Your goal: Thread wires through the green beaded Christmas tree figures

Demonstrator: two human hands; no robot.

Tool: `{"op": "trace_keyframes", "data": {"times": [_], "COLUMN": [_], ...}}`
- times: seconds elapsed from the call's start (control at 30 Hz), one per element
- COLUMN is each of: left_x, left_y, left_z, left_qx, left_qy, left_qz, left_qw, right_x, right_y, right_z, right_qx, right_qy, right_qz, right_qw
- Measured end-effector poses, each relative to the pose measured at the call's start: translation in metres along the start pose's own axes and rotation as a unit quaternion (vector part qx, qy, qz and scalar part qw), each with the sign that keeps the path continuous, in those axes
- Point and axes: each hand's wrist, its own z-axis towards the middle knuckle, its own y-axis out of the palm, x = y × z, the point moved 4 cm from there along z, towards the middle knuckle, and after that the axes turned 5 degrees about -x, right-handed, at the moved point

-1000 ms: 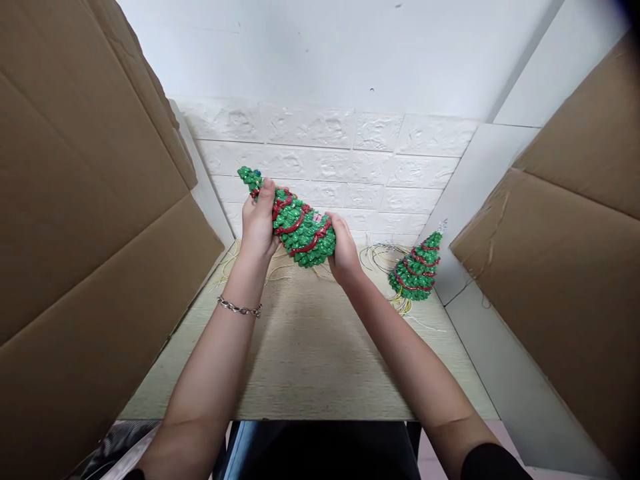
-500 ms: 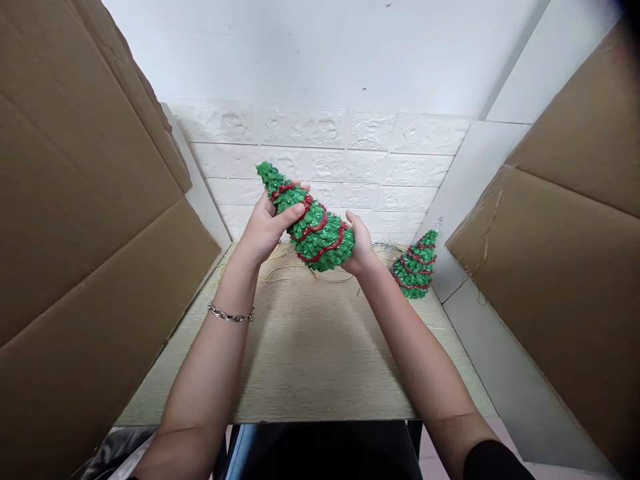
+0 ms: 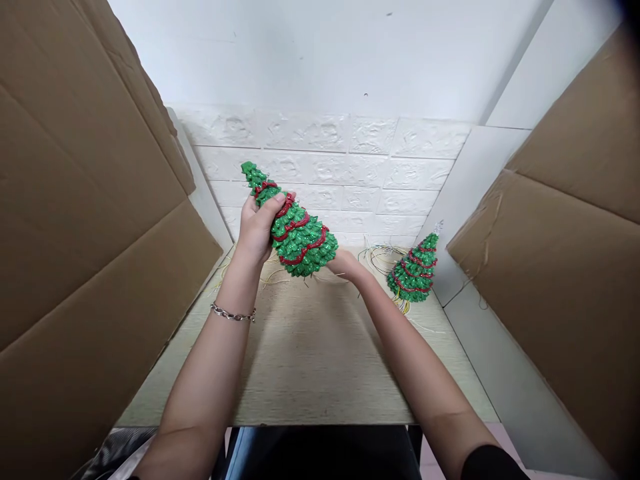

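Brown cardboard (image 3: 100, 187) flanks a pale desk (image 3: 320, 373) along its left and right edges. Above the desk's back half, a green tree figure (image 3: 303, 233) with red garlands is held aslant, tip toward the back left corner, base lower and to the right. A similar tree (image 3: 417, 270), number 2, stands near the back right corner. The left hand (image 3: 260, 223) grips the tilted figure's upper half, thumb across its front. The right hand (image 3: 347, 265) has its fingers hidden behind the base; I cannot tell whether they grip. Loose wires (image 3: 379, 256) trail along the back edge. With only 1 sure grip, the figure could slip or swivel; snagged wires could tug it.
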Motion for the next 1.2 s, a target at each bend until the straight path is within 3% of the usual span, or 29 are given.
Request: {"op": "trace_keyframes", "data": {"times": [0.13,0.27,0.43,0.57,0.67,0.73,0.97,1.2], "left_x": [-0.005,-0.01,-0.014,-0.017,-0.019,-0.02,-0.023,-0.026], "left_y": [-0.002,0.0,0.001,0.001,0.002,0.002,0.004,0.004], "left_z": [0.0,-0.001,-0.002,-0.004,-0.004,-0.005,-0.007,-0.006], "left_qx": [-0.007,-0.045,-0.067,-0.073,-0.087,-0.091,-0.075,-0.056], "left_qy": [-0.024,-0.037,-0.061,-0.086,-0.098,-0.103,-0.115,-0.114], "left_qz": [0.003,0.006,0.0,-0.01,0.003,0.013,0.055,0.064], "left_qw": [1.0,0.998,0.996,0.994,0.991,0.99,0.989,0.99], "right_x": [0.014,0.009,-0.003,-0.012,-0.025,-0.036,-0.074,-0.084], "right_y": [0.018,0.019,-0.021,-0.06,-0.08,-0.087,-0.083,-0.061], "right_z": [-0.001,-0.003,-0.011,-0.027,-0.046,-0.058,-0.086,-0.081], "right_qx": [-0.025,0.005,0.073,0.19,0.279,0.299,0.249,0.139], "right_qy": [0.03,0.017,-0.011,-0.014,-0.063,-0.107,-0.222,-0.229], "right_qz": [-0.073,-0.082,-0.068,-0.017,0.058,0.082,0.173,0.154], "right_qw": [0.997,0.997,0.995,0.981,0.957,0.945,0.927,0.951]}}
